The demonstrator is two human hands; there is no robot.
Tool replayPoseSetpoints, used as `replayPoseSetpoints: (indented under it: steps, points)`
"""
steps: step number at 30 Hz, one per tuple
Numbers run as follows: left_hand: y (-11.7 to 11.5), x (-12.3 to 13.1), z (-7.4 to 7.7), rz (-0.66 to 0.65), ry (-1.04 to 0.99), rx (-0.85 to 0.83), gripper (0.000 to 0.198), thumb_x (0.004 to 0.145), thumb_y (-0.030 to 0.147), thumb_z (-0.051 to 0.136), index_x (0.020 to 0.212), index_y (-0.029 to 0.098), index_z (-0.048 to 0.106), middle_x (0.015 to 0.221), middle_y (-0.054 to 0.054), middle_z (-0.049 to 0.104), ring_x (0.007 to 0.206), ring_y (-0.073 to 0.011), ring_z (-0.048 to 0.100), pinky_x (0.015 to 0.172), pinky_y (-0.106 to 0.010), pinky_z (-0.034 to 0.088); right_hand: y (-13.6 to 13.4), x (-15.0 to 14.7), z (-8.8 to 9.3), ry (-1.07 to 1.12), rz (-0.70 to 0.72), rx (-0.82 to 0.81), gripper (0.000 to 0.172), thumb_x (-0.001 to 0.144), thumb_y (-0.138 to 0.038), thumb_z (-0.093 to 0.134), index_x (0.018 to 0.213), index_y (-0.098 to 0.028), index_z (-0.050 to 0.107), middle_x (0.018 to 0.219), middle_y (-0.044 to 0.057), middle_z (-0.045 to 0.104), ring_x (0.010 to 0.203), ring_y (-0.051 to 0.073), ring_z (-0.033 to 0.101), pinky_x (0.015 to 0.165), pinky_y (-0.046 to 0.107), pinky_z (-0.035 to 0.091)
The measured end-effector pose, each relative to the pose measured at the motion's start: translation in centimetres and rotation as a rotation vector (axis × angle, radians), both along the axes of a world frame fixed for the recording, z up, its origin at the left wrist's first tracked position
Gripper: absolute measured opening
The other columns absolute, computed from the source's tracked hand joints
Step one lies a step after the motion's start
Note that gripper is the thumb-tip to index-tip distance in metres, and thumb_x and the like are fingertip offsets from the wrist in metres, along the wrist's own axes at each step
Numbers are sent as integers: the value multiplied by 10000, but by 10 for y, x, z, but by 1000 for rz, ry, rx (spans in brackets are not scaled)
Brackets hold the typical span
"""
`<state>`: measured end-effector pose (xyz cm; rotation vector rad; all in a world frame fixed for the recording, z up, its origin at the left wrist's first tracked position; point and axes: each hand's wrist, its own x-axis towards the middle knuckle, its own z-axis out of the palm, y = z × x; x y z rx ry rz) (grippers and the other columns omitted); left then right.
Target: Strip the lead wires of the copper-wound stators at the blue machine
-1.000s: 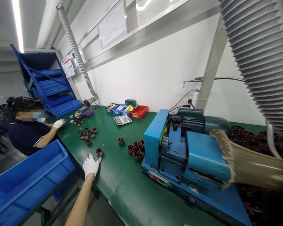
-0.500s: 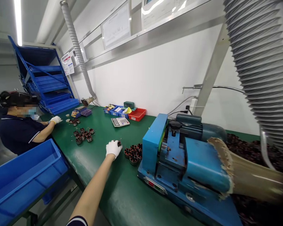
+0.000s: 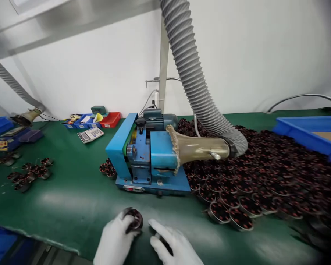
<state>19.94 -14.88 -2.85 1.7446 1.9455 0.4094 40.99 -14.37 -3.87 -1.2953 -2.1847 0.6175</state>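
My left hand (image 3: 116,235), in a white glove, is closed round a small round cup-shaped part (image 3: 136,218) with a metal rim and a dark, reddish inside. The hand is low over the green table, in front of a blue belt machine (image 3: 165,152). Close by on the right, my right hand (image 3: 173,243), also gloved in white, has its thumb and fingers apart. A dark gap shows between them, and it does not touch the held part. A few similar parts (image 3: 108,169) stand at the machine's left side.
Many like parts (image 3: 251,176) cover the table right of the machine. A grey ribbed hose (image 3: 187,59) comes down to its nozzle. A blue tray (image 3: 314,129) lies far right. Leftward are a calculator (image 3: 90,135), a red bin (image 3: 111,119) and another cluster of parts (image 3: 30,175).
The view has swung right; the co-worker has left it. My left hand has brought a part from beside the machine to the table's near side. My right hand has come into view.
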Motion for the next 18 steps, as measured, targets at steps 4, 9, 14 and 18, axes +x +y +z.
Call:
replayPoseSetpoints:
  steps: [4,9,14,18]
  points:
    - [-9,42,-14,-24,-368,113,433,742,82,511,1082,305,657,1245,-29,622,1099,-220,602,953,-318,466,-3,-6,4,-300,46,74,404,844,-185,520,1238,-267,553,807,43,736,620,205,672,568,277,465]
    - [-15,15,-12,304,-746,142,286,746,257,626,1022,196,670,1024,-94,700,830,-220,669,783,-311,538,6,-13,2,-492,0,58,263,864,-307,569,1124,-277,599,720,36,693,524,221,629,483,292,358]
    - [-16,13,-12,288,-1057,31,695,593,215,742,1248,176,511,849,-70,709,777,-212,669,726,-279,531,11,-15,15,-91,54,-190,64,874,-267,565,918,-258,611,790,-10,701,678,168,645,583,238,390]
    - [-18,54,-9,259,-1087,-6,638,587,219,740,1190,231,533,1137,-82,657,1046,-251,619,904,-315,498,6,-10,33,342,43,-428,71,808,-296,610,837,-237,638,752,-6,666,699,168,608,652,260,424]
